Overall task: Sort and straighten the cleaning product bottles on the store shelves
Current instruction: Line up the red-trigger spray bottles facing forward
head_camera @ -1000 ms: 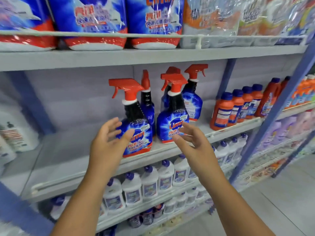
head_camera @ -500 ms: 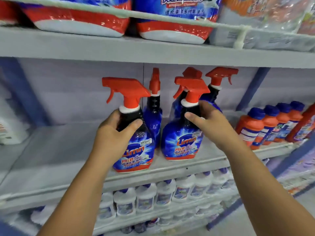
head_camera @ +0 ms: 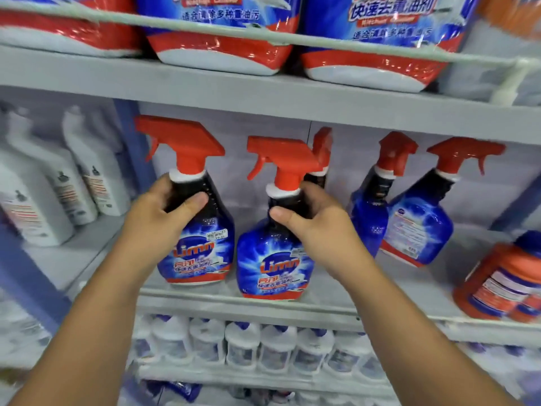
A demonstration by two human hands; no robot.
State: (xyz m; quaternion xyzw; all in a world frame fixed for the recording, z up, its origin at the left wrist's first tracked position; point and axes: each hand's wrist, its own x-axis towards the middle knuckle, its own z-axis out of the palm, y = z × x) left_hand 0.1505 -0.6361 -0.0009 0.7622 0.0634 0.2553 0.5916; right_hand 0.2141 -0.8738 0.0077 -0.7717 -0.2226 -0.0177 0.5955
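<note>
Shelving of grey painted metal [head_camera: 292, 95] fills the view in tiers, each front edge carrying a pale rail. On the top tier sit at least 3 large blue, red and white plastic refill pouches [head_camera: 222, 45], pressed against the rail. Far left of the middle tier, beyond a blue upright, stand at least 3 white plastic bottles [head_camera: 55, 186], blurred. At the right end of that tier 1 squat orange plastic jug with a blue cap [head_camera: 503, 282] is partly cut by the frame. The tier below holds a row of small white bottles with blue caps [head_camera: 243, 344], too blurred to count surely.

On the middle tier 5 blue plastic spray bottles with red trigger heads show: 2 at the front edge, 1 mostly hidden behind them, and 2 leaning spray bottles [head_camera: 415, 227] further right, tilted toward each other.

Left hand [head_camera: 158, 221] grasps the neck of the left front spray bottle [head_camera: 199, 247], thumb across its dark shoulder. Right hand [head_camera: 319, 227] wraps the neck of the right front spray bottle [head_camera: 272, 268], just beside the first. Both forearms reach up from the lower corners.
</note>
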